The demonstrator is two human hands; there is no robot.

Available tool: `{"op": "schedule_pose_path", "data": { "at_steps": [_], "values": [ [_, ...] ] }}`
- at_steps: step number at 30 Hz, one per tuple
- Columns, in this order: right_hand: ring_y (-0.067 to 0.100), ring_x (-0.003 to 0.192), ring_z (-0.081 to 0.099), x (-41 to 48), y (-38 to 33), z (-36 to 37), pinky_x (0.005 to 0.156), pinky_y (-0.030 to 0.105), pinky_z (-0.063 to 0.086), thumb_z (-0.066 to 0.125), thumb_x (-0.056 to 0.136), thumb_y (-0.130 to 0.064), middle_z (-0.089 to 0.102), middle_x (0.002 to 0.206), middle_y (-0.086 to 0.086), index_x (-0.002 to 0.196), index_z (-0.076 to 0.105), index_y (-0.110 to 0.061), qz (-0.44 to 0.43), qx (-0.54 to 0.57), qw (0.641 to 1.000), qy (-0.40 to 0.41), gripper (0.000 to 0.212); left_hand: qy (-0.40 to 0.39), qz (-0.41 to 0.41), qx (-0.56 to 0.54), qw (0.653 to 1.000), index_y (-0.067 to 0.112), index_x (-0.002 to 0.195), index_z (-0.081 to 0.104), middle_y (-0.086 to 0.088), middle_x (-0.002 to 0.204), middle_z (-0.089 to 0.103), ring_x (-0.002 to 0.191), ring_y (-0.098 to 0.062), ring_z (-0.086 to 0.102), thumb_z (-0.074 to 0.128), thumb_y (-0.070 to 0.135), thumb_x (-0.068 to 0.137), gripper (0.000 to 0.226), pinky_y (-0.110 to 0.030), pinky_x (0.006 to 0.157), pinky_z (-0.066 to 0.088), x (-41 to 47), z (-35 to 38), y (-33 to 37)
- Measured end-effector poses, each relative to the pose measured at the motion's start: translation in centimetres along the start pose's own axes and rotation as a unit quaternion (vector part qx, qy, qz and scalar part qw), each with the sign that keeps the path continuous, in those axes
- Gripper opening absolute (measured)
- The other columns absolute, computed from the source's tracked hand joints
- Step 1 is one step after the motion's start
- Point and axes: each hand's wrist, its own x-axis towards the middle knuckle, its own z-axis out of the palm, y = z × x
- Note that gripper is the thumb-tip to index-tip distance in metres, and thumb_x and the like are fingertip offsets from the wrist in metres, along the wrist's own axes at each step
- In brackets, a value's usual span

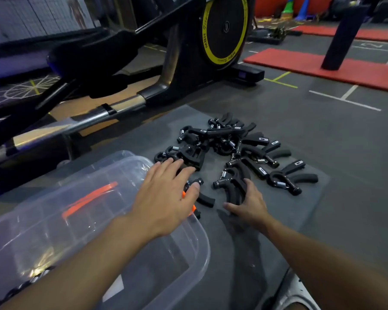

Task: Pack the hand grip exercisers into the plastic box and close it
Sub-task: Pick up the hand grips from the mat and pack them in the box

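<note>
Clear plastic box [201, 242] sits at lower left on the grey mat [311, 211]. Left hand [166, 198] reaches past its rim, fingers spread flat over one hand grip exerciser [205, 199]. Right hand [250, 203] grips a second exerciser [233, 184], just below the pile of exercisers [233, 139].

Both bare forearms reach forward from the near edge. The left hand [166, 193] lies flat, palm down, fingers straight and spread. The right hand [250, 203], just right of it, curls thumb and fingers round a hand grip exerciser [234, 186].
</note>
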Motion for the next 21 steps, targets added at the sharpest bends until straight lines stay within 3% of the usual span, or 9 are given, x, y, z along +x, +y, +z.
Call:
{"op": "schedule_pose_path", "data": {
  "at_steps": [4,13,19,21],
  "values": [
    [0.025,0.141,0.028,0.4,0.7,0.7,0.115,0.04,0.027,0.084,0.06,-0.05,0.033,0.153,0.005,0.152,0.017,-0.016,-0.012,-0.022,0.999,0.025,0.119,0.001,0.003,-0.012,1.0,0.03,0.143,0.044,0.003,0.154,0.035,0.146,-0.016,0.019,0.006,0.058,0.086,0.074,-0.039,0.121,0.01,0.0,0.2,-0.1],
    [0.027,0.125,0.045,-0.9,0.2,0.1,0.104,0.042,0.042,0.089,0.052,-0.035,0.048,0.132,0.01,0.139,0.032,-0.017,-0.022,0.051,0.998,0.041,0.106,0.019,0.021,-0.015,0.999,0.025,0.134,0.053,0.005,0.142,0.047,0.136,-0.015,0.033,0.012,0.053,0.089,0.068,-0.036,0.119,0.012,0.1,0.4,-0.3],
    [0.021,0.122,0.046,-2.9,-3.3,-3.8,0.101,0.028,0.037,0.089,0.06,-0.028,0.048,0.13,0.007,0.135,0.035,-0.015,-0.075,0.082,0.992,0.06,0.094,-0.008,0.009,-0.079,0.997,0.024,0.132,0.053,0.011,0.133,0.052,0.132,-0.008,0.036,0.015,0.056,0.087,0.066,-0.025,0.117,0.003,0.0,-0.2,-0.5],
    [0.016,0.121,0.046,-3.8,-5.5,-5.7,0.1,0.024,0.035,0.09,0.06,-0.029,0.048,0.128,0.001,0.134,0.036,-0.017,-0.11,0.104,0.986,0.071,0.092,-0.005,-0.025,-0.134,0.991,0.024,0.131,0.052,0.01,0.13,0.055,0.126,-0.013,0.042,0.03,0.05,0.091,0.053,-0.025,0.115,0.014,-0.3,-1.0,-0.6]
  ]
}}
